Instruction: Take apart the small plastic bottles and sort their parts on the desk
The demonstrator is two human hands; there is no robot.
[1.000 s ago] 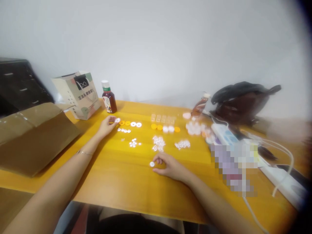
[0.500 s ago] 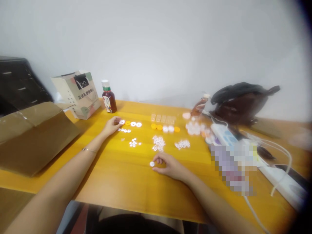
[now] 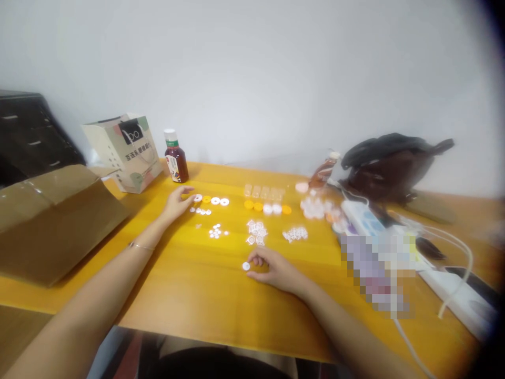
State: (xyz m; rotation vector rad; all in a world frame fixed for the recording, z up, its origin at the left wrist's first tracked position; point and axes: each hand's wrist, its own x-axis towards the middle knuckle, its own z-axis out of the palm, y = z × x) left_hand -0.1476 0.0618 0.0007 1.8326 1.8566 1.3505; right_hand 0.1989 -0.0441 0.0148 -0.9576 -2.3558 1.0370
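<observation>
Head view:
- Left hand (image 3: pixel 176 205): placed at the left end of a row of rings (image 3: pixel 215 200); thumb and forefinger are parted; whether the end ring is touched cannot be told.
- Rings, four: laid from left to right as white, yellow, white, white, on the far left half of the wooden table (image 3: pixel 185 310).
- Small white pieces (image 3: pixel 203 211): set in a short row just on the near side of the rings.
- White dots (image 3: pixel 215 231): clustered nearer still.
- Right hand (image 3: pixel 274 268): positioned at the near middle; a white disc (image 3: pixel 246 266) is pinched between the tips of thumb and forefinger.
- Patterned pieces (image 3: pixel 256 229): heaped beyond the right hand.
- Caps (image 3: pixel 267 209), yellow and white: lined up beyond that heap, with clear boxes (image 3: pixel 266 193) ranged behind.
- Bottle (image 3: pixel 177 163), white-capped: stood upright at far left, beside a paper bag (image 3: pixel 139 158).
- Dark bag (image 3: pixel 389 166): slumped at far right.
</observation>
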